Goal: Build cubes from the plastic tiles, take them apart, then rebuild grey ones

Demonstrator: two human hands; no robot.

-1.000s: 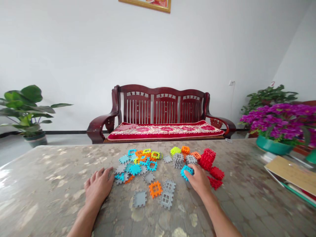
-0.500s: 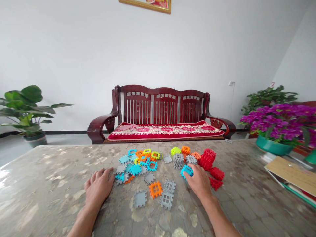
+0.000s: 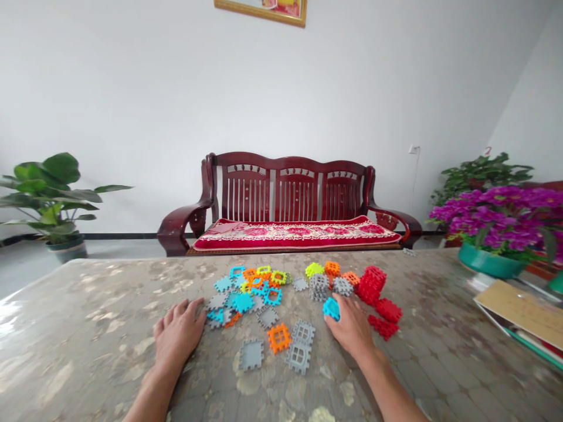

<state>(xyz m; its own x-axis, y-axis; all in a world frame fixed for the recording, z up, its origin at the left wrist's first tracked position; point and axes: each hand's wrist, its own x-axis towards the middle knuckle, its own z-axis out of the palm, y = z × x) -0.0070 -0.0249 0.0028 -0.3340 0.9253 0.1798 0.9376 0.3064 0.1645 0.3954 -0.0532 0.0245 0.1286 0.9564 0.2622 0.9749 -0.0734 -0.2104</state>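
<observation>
While the right hand [image 3: 353, 333] pinches a blue piece [image 3: 331, 308] in its fingertips, the left hand [image 3: 177, 337] lies flat and open on the table [image 3: 88, 328].
The blue piece sits low over the tabletop, just in front of a grey cube [image 3: 318, 287] and near a cluster of red blocks [image 3: 373, 285]. The left fingertips rest beside a loose heap of tiles [image 3: 244, 293]. Between the hands lie an orange tile [image 3: 278, 338] and some grey tiles [image 3: 298, 355]. Beyond the table stands a wooden bench [image 3: 290, 193]; purple flowers [image 3: 501, 220] stand at its right edge.
</observation>
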